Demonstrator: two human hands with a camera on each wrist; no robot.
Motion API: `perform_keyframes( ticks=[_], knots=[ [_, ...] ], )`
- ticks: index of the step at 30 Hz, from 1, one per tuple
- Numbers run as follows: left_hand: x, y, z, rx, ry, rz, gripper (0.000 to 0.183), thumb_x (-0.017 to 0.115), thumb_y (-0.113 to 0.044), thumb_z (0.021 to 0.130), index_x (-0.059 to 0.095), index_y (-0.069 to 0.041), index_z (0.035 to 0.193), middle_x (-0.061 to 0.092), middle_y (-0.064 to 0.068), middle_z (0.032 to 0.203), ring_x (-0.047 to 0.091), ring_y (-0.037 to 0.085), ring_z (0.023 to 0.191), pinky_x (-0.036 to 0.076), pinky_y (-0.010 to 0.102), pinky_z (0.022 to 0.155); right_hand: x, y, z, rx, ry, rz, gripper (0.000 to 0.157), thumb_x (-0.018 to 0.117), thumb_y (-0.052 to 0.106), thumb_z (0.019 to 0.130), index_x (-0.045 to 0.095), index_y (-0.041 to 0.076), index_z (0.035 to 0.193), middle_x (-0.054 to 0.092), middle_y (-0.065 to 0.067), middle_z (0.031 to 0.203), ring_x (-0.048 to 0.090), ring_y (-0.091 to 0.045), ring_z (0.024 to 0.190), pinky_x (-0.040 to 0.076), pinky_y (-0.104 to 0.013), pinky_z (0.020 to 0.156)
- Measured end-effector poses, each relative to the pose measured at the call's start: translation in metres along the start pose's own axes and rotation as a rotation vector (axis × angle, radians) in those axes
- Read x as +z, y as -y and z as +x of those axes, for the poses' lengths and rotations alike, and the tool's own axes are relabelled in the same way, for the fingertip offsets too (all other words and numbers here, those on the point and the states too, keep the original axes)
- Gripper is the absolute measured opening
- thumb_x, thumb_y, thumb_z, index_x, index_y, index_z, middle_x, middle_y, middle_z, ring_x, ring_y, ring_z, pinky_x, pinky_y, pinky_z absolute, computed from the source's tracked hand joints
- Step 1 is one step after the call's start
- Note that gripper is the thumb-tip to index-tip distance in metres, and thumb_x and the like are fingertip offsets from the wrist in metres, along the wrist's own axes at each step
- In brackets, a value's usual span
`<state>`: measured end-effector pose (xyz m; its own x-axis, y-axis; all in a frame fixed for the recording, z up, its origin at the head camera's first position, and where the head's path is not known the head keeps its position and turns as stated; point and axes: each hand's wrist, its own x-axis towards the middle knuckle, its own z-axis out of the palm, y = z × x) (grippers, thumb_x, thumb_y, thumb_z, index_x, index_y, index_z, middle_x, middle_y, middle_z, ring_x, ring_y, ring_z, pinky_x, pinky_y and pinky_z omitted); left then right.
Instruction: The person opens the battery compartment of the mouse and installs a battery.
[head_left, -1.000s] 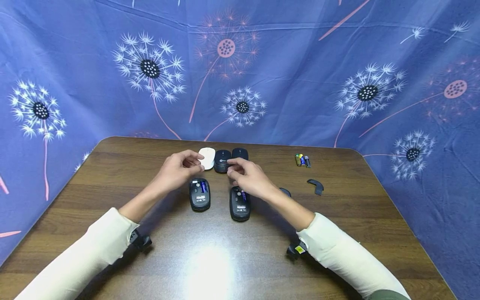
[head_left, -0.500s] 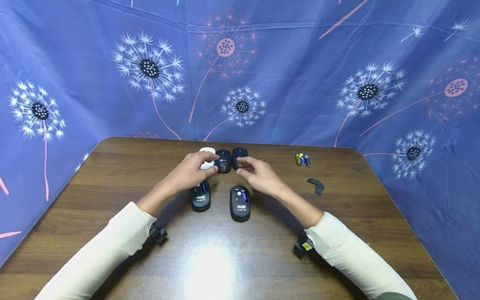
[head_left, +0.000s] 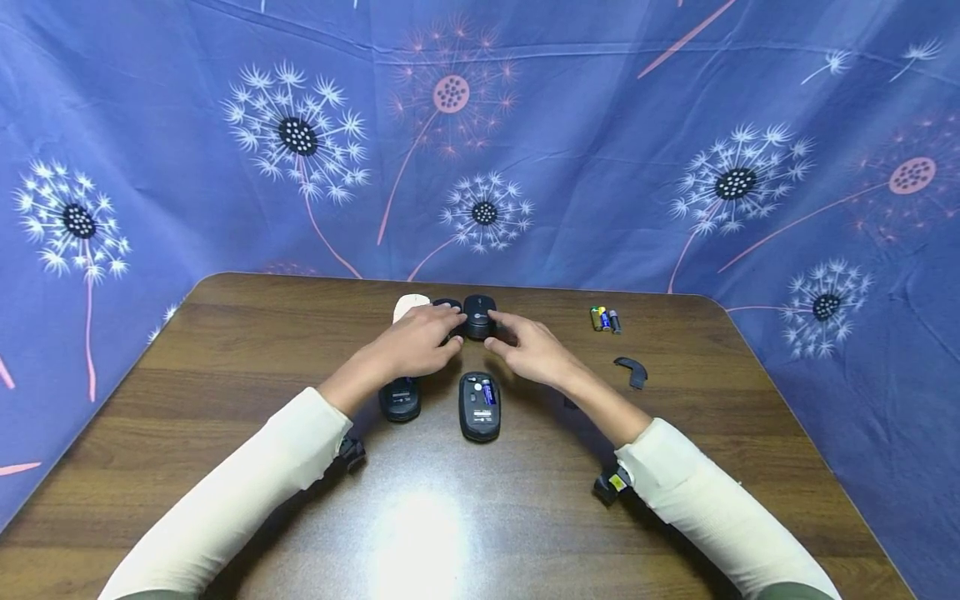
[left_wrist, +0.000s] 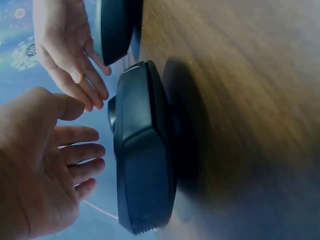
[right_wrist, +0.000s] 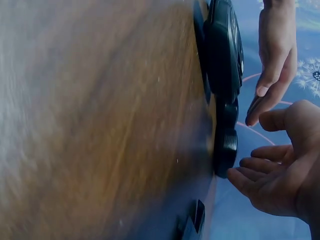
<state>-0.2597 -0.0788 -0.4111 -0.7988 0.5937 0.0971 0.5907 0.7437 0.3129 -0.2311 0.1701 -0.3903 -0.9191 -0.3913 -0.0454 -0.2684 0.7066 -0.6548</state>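
Observation:
My left hand (head_left: pixel 420 340) reaches over the middle black computer mouse (head_left: pixel 447 303) in the back row, its fingers loosely extended and hiding most of that mouse. To its right stands another black mouse (head_left: pixel 480 317), with my right hand (head_left: pixel 534 350) beside it, thumb and index finger apart near its right edge. A white mouse (head_left: pixel 410 305) shows behind the left hand. Two black mice lie upside down in front: one (head_left: pixel 480 408) has a blue battery in its bay, the other (head_left: pixel 400 403) is partly covered by the left hand. Both wrist views show spread, unclenched fingers.
Several loose batteries (head_left: pixel 605 320) lie at the back right of the wooden table (head_left: pixel 525 533). A curved black battery cover (head_left: pixel 633 372) is nearer, and another dark piece (head_left: pixel 571 402) peeks out under the right forearm. A patterned blue cloth (head_left: pixel 570 167) hangs behind.
My left hand has moved right, from beside the white mouse to over the middle black one. My right hand has shifted right, uncovering the right-hand upturned mouse and the back-right black mouse.

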Motion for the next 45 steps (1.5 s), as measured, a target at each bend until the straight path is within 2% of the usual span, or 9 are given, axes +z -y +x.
perform_keyframes(
  ticks=[3,5,10,22,26,33,37,42,45],
  knots=[
    [0.002,-0.004,0.004,-0.020,0.066,0.053,0.064,0.044,-0.042,0.118,0.048,-0.003,0.170,0.046,0.020,0.178,0.036,0.035,0.172,0.025,0.052,0.147,-0.003,-0.003,0.002,-0.042,0.055,-0.100,0.070,0.062,0.030,0.116,0.036,0.004,0.176,0.038,-0.023,0.181,0.038,-0.044,0.169,0.033,-0.061,0.142],
    [-0.013,-0.027,-0.002,-0.075,0.132,0.089,0.063,0.044,-0.034,0.118,0.042,-0.002,0.172,0.040,0.021,0.181,0.031,0.039,0.174,0.021,0.056,0.147,-0.005,-0.004,0.004,-0.071,0.102,-0.165,0.072,0.059,0.032,0.117,0.031,0.004,0.177,0.027,-0.021,0.186,0.024,-0.045,0.174,0.023,-0.062,0.145],
    [-0.011,-0.036,-0.001,-0.089,0.202,0.160,0.065,0.034,-0.038,0.121,0.031,-0.005,0.177,0.028,0.016,0.186,0.020,0.035,0.177,0.011,0.051,0.150,-0.006,-0.006,0.006,-0.104,0.220,-0.266,0.076,0.052,0.036,0.120,0.018,0.005,0.180,0.009,-0.019,0.190,0.006,-0.043,0.177,0.014,-0.062,0.147],
    [-0.013,-0.042,0.008,-0.070,0.284,0.155,0.070,0.037,-0.038,0.119,0.026,0.000,0.177,0.024,0.020,0.187,0.019,0.034,0.177,0.012,0.047,0.150,-0.003,-0.003,0.012,-0.107,0.287,-0.445,0.077,0.055,0.014,0.115,0.015,0.001,0.179,0.007,-0.022,0.189,0.011,-0.041,0.177,0.017,-0.055,0.147],
    [-0.014,-0.045,0.012,-0.074,0.291,0.148,0.070,0.038,-0.036,0.119,0.028,0.001,0.177,0.025,0.020,0.186,0.020,0.034,0.177,0.013,0.047,0.150,0.009,-0.045,0.034,-0.126,0.278,-0.464,0.083,0.057,0.020,0.113,0.011,0.010,0.182,0.003,-0.016,0.190,0.009,-0.037,0.178,0.016,-0.053,0.148],
    [-0.010,-0.050,0.017,-0.079,0.281,0.099,0.068,0.040,-0.033,0.118,0.030,0.002,0.175,0.028,0.021,0.185,0.021,0.034,0.177,0.014,0.047,0.149,-0.006,-0.021,0.021,-0.100,0.320,-0.494,0.078,0.058,0.016,0.114,0.017,0.003,0.179,0.011,-0.022,0.188,0.014,-0.038,0.177,0.023,-0.057,0.146],
    [-0.007,-0.054,0.021,-0.084,0.289,0.066,0.067,0.039,-0.033,0.118,0.030,0.001,0.176,0.027,0.020,0.186,0.020,0.033,0.177,0.013,0.046,0.150,-0.010,-0.036,0.023,-0.113,0.323,-0.467,0.078,0.059,0.018,0.113,0.021,0.005,0.179,0.015,-0.023,0.188,0.016,-0.039,0.177,0.023,-0.060,0.145],
    [-0.008,-0.060,0.028,-0.082,0.315,0.073,0.068,0.038,-0.034,0.118,0.029,0.001,0.176,0.026,0.021,0.186,0.020,0.033,0.178,0.013,0.047,0.150,-0.026,-0.011,0.008,-0.052,0.371,-0.471,0.073,0.057,0.013,0.114,0.023,0.005,0.178,0.014,-0.023,0.187,0.016,-0.042,0.176,0.022,-0.062,0.145],
    [-0.010,-0.063,0.032,-0.092,0.321,0.079,0.067,0.037,-0.035,0.119,0.030,0.000,0.176,0.026,0.020,0.186,0.020,0.033,0.178,0.013,0.046,0.150,-0.030,-0.020,0.009,-0.066,0.372,-0.475,0.072,0.056,0.018,0.117,0.021,0.008,0.179,0.011,-0.019,0.189,0.013,-0.038,0.177,0.021,-0.060,0.146]
  ],
)
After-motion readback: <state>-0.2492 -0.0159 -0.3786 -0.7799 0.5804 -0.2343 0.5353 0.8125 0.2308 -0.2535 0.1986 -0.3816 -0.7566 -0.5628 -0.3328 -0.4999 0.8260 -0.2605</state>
